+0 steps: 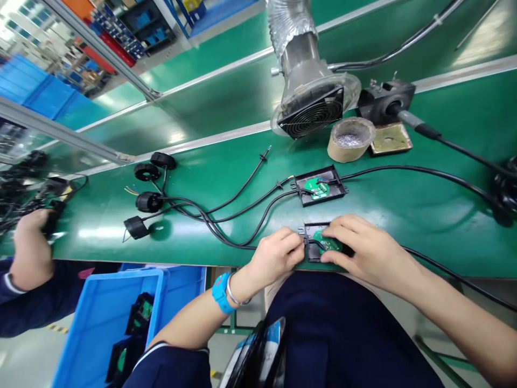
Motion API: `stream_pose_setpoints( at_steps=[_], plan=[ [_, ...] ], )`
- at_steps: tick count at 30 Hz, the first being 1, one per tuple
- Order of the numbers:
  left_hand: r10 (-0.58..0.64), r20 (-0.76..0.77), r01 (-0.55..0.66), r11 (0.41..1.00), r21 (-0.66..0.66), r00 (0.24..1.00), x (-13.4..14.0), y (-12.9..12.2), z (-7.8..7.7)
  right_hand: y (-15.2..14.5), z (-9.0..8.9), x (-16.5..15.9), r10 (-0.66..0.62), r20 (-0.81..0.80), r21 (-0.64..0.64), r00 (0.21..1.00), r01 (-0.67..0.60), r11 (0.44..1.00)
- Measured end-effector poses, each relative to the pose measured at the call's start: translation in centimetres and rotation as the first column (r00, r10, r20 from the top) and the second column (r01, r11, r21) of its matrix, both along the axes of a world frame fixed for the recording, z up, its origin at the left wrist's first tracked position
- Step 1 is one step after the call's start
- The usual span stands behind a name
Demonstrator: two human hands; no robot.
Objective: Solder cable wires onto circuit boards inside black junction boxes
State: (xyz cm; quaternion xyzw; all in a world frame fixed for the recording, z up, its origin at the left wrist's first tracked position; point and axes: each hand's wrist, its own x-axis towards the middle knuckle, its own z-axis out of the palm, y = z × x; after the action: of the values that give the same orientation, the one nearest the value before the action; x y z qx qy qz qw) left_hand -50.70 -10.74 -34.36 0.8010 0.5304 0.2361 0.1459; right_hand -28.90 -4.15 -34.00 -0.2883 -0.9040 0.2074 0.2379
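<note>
At the bench's near edge lies a black plastic case (pixel 311 256) with a green circuit board (pixel 329 243) inside. My left hand (pixel 278 252) pinches a black cable at the case's left end; its fingertips hide the exact grip. Over the case's right part arches my right hand (pixel 359 248), thumb and fingers apart and touching the board and case edges. Just behind, a second black case (pixel 321 186) holds another green board, with cables entering from both sides. Black cables (pixel 210 221) run left to several round black cable ends (pixel 149 202).
A fume extractor (pixel 311 113) hangs above the bench. Behind the cases stand a tape roll (pixel 351 140), a sponge tray (pixel 391 139) and a soldering iron in its holder (pixel 388 99). A blue bin (pixel 109 296) with boards sits below left; a co-worker's hand (pixel 34 226) is at far left.
</note>
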Motion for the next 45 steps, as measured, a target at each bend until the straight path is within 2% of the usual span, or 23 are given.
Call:
stream_pose_setpoints(
  at_steps=[4,9,16,22,24,27,29,34,37,39,40,42,44,45],
  plan=[
    [-0.061,0.037,0.06,0.997,0.045,0.997,-0.8,0.4,-0.7,-0.1,-1.2,0.9,0.051,-0.01,0.068,0.999,-0.05,0.996],
    [-0.098,-0.024,0.1,0.991,0.091,0.995,-1.2,0.8,-0.6,0.4,-1.2,1.0,0.091,-0.001,0.08,0.996,-0.09,0.993],
    [-0.09,-0.112,0.103,0.987,0.126,0.99,-1.3,0.6,-0.4,-0.2,-0.7,0.6,0.045,0.024,0.085,0.999,-0.047,0.995],
    [-0.037,-0.12,0.06,0.98,0.19,0.992,-0.7,0.2,-0.3,-4.4,0.6,-3.3,-0.209,0.196,0.265,0.958,0.153,0.952],
    [-0.043,-0.135,0.071,0.976,0.207,0.99,-0.7,0.0,-0.3,-5.3,0.4,-4.1,-0.228,0.254,0.352,0.94,0.129,0.927],
    [-0.057,-0.177,0.095,0.972,0.213,0.983,-0.7,-0.1,-0.4,-5.5,0.0,-4.6,-0.19,0.338,0.46,0.922,0.014,0.888],
    [-0.056,-0.186,0.097,0.971,0.218,0.981,-0.7,-0.1,-0.6,-5.2,-0.2,-4.5,-0.167,0.361,0.471,0.918,-0.024,0.882],
    [0.004,-0.178,0.035,0.976,0.214,0.984,-0.3,-0.1,-0.8,-4.4,0.5,-3.1,-0.14,0.309,0.401,0.941,0.004,0.916],
    [0.021,-0.161,0.006,0.986,0.165,0.987,-0.6,-0.1,0.3,-3.1,1.7,-0.8,-0.048,0.284,0.301,0.957,-0.041,0.953],
    [0.061,-0.2,-0.031,0.988,0.151,0.978,-1.4,0.0,1.3,-1.1,2.6,1.1,-0.022,0.272,0.279,0.962,-0.057,0.959],
    [0.114,-0.243,-0.078,0.985,0.153,0.963,-1.9,0.0,1.7,0.1,2.9,2.1,-0.06,0.273,0.295,0.96,-0.024,0.955],
    [0.24,-0.324,-0.203,0.968,0.146,0.915,-3.0,0.1,1.9,2.6,3.5,3.9,-0.23,0.289,0.353,0.929,0.12,0.928],
    [0.253,-0.34,-0.241,0.967,0.078,0.906,-3.9,0.4,1.6,4.3,4.0,5.5,-0.386,0.346,0.376,0.855,0.25,0.892],
    [0.242,-0.323,-0.243,0.969,0.038,0.915,-4.3,0.6,1.4,4.5,4.3,6.1,-0.42,0.384,0.361,0.822,0.285,0.888]
  ],
)
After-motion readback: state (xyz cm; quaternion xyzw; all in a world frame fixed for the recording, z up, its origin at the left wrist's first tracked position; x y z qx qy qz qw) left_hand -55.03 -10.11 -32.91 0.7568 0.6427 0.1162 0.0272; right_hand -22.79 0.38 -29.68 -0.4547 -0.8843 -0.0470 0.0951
